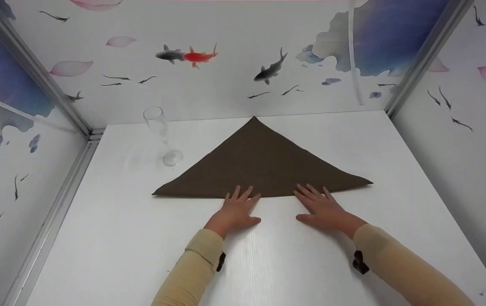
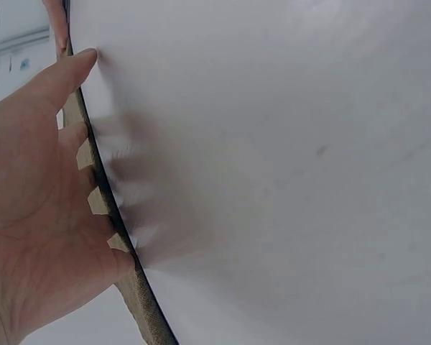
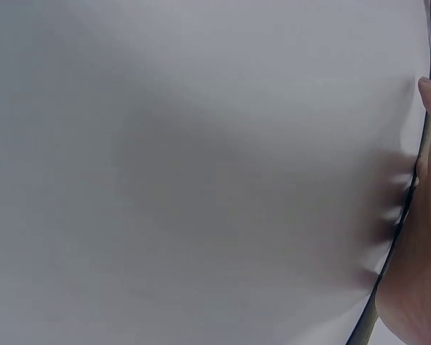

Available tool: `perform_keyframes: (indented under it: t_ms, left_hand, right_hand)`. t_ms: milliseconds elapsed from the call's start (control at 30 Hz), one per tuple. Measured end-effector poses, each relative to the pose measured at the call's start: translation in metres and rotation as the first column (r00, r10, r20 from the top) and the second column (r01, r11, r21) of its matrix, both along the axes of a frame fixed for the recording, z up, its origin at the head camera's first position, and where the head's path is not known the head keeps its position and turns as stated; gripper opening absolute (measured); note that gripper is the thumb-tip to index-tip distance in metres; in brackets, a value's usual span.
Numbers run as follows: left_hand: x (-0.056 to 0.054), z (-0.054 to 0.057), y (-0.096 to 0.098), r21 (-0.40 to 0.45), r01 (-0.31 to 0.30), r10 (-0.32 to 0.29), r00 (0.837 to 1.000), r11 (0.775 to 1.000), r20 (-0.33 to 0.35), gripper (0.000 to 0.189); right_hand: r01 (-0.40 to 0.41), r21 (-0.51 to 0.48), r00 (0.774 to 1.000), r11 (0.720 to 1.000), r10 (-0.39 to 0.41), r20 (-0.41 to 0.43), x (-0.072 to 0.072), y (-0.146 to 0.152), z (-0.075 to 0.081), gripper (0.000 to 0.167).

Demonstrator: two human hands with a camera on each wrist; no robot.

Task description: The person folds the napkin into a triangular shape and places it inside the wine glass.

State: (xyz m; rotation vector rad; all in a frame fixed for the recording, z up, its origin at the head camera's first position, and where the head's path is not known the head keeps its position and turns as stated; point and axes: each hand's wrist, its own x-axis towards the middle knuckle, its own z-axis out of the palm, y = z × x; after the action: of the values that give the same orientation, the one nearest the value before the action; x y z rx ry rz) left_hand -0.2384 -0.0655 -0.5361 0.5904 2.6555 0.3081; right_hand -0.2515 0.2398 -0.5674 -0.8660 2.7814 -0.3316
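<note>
Cloth (image 1: 260, 157), brown, lies as a triangle on white table (image 1: 98, 238), one corner pointing away, long near edge (image 1: 275, 194) toward the person; left hand (image 1: 235, 212) and right hand (image 1: 326, 210) both spread flat, fingertips on that edge, thumbs off the cloth, nothing pinched or held; should handle light, soft, limp, not fragile, probably not very slippery; looks doubled, so layers could slip apart if only one is dragged; best hold likely thumb and finger through all layers at left corner (image 1: 158, 193) or right corner (image 1: 367, 182); glass (image 1: 161, 131) beside it, breakable, avoid knocking.
</note>
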Motion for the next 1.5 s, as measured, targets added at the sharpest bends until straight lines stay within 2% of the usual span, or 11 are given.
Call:
perform_keyframes:
  t_ms: [267, 467, 700, 933, 1133, 1333, 1500]
  left_hand:
    - [-0.001, -0.004, 0.001, -0.009, 0.003, -0.004, 1.000, 1.000, -0.008, 0.074]
    - [-0.002, -0.004, 0.001, -0.017, 0.010, -0.011, 0.999, 1.000, -0.030, 0.074]
    - [-0.002, -0.008, 0.002, -0.024, 0.001, -0.002, 0.999, 1.000, -0.039, 0.074]
    - [0.000, -0.006, 0.003, -0.029, 0.005, -0.007, 0.999, 1.000, -0.048, 0.075]
    - [-0.001, -0.003, 0.000, -0.022, 0.015, -0.016, 1.000, 1.000, -0.024, 0.071]
    - [-0.003, 0.000, -0.014, -0.045, 0.015, -0.014, 1.000, 0.999, 0.027, 0.068]
    - [-0.003, -0.001, -0.031, -0.037, 0.021, -0.021, 1.000, 0.999, 0.007, 0.065]
  right_hand:
    - [0.040, -0.027, 0.999, 0.999, -0.040, -0.015, 0.002, 0.021, 0.004, 0.076]
    - [0.086, 0.009, 0.996, 0.996, -0.086, -0.006, -0.001, 0.036, 0.005, 0.078]
    - [0.146, 0.003, 0.989, 0.989, -0.146, 0.016, -0.005, 0.055, 0.007, 0.082]
    - [0.213, 0.004, 0.977, 0.977, -0.213, 0.008, -0.009, 0.075, 0.004, 0.082]
    - [0.216, 0.024, 0.976, 0.976, -0.216, 0.025, -0.010, 0.078, 0.004, 0.086]
    - [0.189, 0.058, 0.981, 0.980, -0.191, 0.027, -0.010, 0.074, 0.005, 0.087]
    - [0.183, 0.065, 0.982, 0.981, -0.186, 0.028, -0.011, 0.073, 0.006, 0.087]
